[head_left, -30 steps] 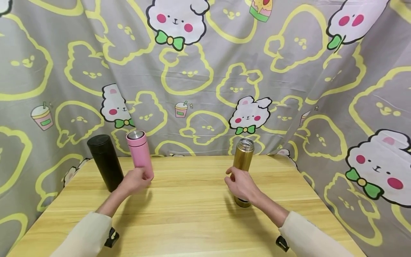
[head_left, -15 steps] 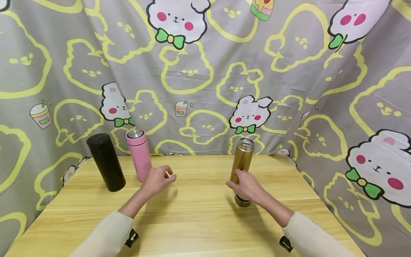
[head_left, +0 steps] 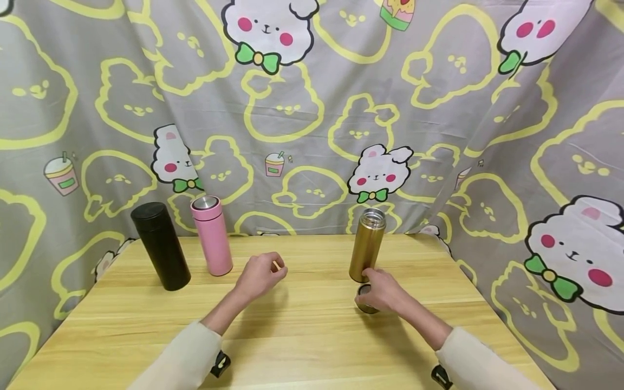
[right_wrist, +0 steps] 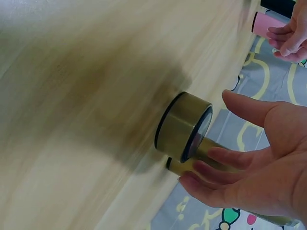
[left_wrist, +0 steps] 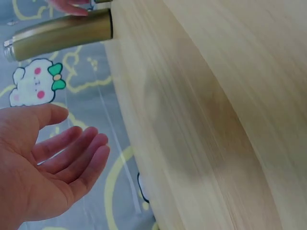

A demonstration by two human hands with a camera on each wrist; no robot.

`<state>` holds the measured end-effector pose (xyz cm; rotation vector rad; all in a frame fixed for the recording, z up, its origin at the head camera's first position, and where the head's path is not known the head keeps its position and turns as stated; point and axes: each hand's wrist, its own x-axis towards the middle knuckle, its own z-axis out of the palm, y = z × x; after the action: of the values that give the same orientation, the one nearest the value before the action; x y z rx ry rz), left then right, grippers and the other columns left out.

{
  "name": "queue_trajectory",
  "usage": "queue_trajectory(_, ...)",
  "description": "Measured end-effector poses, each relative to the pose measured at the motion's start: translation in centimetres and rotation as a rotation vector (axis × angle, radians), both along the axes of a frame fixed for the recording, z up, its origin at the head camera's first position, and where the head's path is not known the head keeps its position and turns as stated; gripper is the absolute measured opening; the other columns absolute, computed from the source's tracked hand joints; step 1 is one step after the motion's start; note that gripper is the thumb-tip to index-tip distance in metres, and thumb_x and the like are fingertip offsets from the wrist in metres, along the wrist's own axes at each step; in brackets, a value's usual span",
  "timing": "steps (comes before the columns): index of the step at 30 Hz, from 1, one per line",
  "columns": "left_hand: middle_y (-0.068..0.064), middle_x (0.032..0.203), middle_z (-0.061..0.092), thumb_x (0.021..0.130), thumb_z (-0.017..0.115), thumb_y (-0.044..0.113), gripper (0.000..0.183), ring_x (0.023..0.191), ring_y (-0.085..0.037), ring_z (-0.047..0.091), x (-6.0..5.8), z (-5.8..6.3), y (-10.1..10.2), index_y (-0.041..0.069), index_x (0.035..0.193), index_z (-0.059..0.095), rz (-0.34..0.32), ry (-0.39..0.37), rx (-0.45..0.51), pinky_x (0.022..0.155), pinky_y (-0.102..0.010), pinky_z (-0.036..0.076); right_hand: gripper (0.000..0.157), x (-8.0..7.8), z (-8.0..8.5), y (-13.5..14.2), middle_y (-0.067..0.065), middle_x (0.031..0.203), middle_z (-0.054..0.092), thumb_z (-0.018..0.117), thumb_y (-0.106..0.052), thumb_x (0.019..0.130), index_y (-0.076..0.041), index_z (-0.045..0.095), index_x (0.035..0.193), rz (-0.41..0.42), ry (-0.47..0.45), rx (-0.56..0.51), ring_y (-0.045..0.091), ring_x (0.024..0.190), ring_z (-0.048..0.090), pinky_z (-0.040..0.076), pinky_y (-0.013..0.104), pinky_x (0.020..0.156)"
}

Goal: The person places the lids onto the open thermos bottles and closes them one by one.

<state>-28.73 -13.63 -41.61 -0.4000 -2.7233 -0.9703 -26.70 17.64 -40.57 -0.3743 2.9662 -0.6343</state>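
A gold thermos bottle (head_left: 366,246) stands upright without its lid, its bare metal mouth showing. Just in front of it, a short gold lid (right_wrist: 177,124) rests on the table. My right hand (head_left: 382,291) hovers at this lid; in the right wrist view its thumb and fingers are spread near the lid's top, not gripping it. My left hand (head_left: 258,276) is over the middle of the table, fingers loosely bent and holding nothing, as the left wrist view also shows.
On the left a black thermos bottle (head_left: 163,249) and a pink thermos bottle (head_left: 212,238) stand upright, both capped. The wooden table (head_left: 302,346) ends at a grey curtain (head_left: 312,130) with cartoon prints.
My left hand has left the pink bottle and moved right to mid-table. My right hand has come down from in front of the gold bottle towards the lid. The bottles stay in place.
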Motion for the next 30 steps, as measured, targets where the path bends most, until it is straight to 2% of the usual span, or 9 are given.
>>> queue_trajectory(5, 0.002, 0.067, 0.067, 0.091, 0.072, 0.015, 0.006, 0.054, -0.008, 0.055, 0.1, 0.1, 0.6, 0.014, 0.085, 0.070, -0.010, 0.015, 0.010, 0.053, -0.026, 0.046, 0.071, -0.1, -0.6, 0.2, 0.028, 0.131, 0.060, 0.087, -0.020, 0.076, 0.007, 0.055, 0.133, -0.002, -0.007, 0.018, 0.047, 0.121, 0.057, 0.049, 0.056, 0.098)
queue_trajectory(11, 0.003, 0.067, 0.067, 0.092, 0.071, 0.014, 0.006, 0.053, -0.007, 0.055, 0.3, -0.4, 0.8, 0.014, 0.087, 0.070, -0.004, -0.005, 0.017, 0.051, -0.025, 0.045, 0.078, 0.0, -1.5, 0.4, 0.030, 0.128, 0.062, 0.091, -0.020, 0.071, 0.009, 0.054, 0.134, 0.009, -0.016, 0.048, 0.047, 0.118, 0.059, 0.048, 0.056, 0.100)
queue_trajectory(19, 0.001, 0.068, 0.067, 0.090, 0.071, 0.011, 0.008, 0.055, -0.009, 0.055, 0.3, -0.8, 0.9, 0.012, 0.083, 0.070, 0.009, -0.010, -0.007, 0.052, -0.026, 0.045, 0.073, 0.2, -2.0, 0.5, 0.020, 0.110, 0.067, 0.091, -0.011, 0.067, 0.008, 0.057, 0.128, 0.012, 0.016, 0.043, 0.035, 0.101, 0.064, 0.053, 0.049, 0.090)
queue_trajectory(30, 0.003, 0.067, 0.065, 0.091, 0.070, 0.012, 0.009, 0.055, -0.010, 0.054, 0.2, -0.8, 1.0, 0.012, 0.082, 0.070, 0.011, -0.042, -0.016, 0.052, -0.026, 0.044, 0.068, 0.1, -2.0, 0.5, 0.015, 0.103, 0.067, 0.091, -0.010, 0.066, 0.006, 0.059, 0.124, -0.005, 0.026, 0.027, 0.031, 0.095, 0.064, 0.053, 0.046, 0.084)
